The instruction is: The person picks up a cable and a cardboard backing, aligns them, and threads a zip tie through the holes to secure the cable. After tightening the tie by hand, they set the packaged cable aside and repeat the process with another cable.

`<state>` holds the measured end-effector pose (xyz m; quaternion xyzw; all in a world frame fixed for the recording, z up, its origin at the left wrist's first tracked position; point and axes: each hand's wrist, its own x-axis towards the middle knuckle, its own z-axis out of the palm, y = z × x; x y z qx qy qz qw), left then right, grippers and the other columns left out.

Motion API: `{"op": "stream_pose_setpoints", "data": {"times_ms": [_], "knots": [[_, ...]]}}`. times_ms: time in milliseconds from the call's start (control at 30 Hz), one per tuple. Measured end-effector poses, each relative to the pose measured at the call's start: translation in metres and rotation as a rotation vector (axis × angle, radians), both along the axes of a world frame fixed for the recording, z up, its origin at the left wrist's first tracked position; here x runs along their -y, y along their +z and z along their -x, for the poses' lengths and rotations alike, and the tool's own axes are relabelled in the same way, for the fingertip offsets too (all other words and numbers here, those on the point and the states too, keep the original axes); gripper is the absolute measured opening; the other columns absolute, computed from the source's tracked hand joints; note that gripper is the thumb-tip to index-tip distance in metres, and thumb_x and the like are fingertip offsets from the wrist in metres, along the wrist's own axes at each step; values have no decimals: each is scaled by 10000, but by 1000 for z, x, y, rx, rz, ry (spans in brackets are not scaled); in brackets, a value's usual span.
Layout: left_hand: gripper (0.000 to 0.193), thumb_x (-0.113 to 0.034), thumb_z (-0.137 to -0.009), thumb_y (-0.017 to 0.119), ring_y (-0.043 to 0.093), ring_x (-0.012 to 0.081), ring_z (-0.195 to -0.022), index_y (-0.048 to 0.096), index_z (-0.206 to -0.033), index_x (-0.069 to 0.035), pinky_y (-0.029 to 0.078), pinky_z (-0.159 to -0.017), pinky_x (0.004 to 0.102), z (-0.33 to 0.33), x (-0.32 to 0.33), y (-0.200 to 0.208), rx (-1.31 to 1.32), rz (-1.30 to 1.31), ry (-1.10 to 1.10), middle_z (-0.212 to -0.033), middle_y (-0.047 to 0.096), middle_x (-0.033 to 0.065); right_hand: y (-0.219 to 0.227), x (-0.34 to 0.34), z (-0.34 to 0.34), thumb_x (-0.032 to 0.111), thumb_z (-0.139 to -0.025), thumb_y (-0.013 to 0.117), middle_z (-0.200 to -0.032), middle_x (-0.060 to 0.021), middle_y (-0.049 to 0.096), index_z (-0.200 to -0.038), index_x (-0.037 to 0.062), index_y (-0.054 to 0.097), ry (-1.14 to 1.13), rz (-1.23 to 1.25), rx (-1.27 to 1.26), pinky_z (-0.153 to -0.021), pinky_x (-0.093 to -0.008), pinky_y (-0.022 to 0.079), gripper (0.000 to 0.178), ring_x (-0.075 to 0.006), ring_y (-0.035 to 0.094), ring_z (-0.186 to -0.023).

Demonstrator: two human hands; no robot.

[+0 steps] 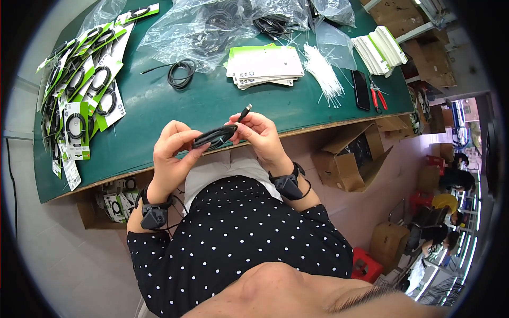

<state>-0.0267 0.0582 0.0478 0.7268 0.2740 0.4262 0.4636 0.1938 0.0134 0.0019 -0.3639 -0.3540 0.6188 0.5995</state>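
A coiled black cable point(216, 135) is held between my two hands just off the front edge of the green table point(143, 116). My left hand point(176, 146) pinches the coil's left end between thumb and fingers. At its right end, my right hand point(260, 135) grips the coil, and a metal-tipped plug point(245, 112) sticks up above the fingers. Beyond my hands lies another loose black cable coil point(181, 74). To its right rests a stack of white and green cards point(265, 64).
Carded cables point(79, 87) pile up at the left. Clear plastic bags point(204, 32) with black cables lie at the back. White cable ties point(324, 74), a black phone point(361, 90), red-handled cutters point(378, 96) and more cards point(379, 50) are at the right. Below stands an open carton point(347, 159).
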Motion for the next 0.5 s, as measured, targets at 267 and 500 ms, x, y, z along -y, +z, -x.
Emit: {"op": "stream_pose_setpoints", "data": {"times_ms": [267,500], "knots": [[314,23,-801,721,599,142,-842,592,-1086,23,542,-689,247,-9,-2,-32,164,355,111,-1003,517,65,1,0,8,24,-905,613,-1028,-86,659,-1156,3,601,42,16,170,-630,-233,482,253,-68,556,-705],[389,9,-823,702,594,156,-958,525,-1169,20,535,-783,303,-10,3,-41,159,550,1,-1006,542,63,19,-21,7,-16,-792,702,-996,-87,610,-1055,61,680,-455,-762,1253,-574,-255,468,276,-133,541,-664]]}}
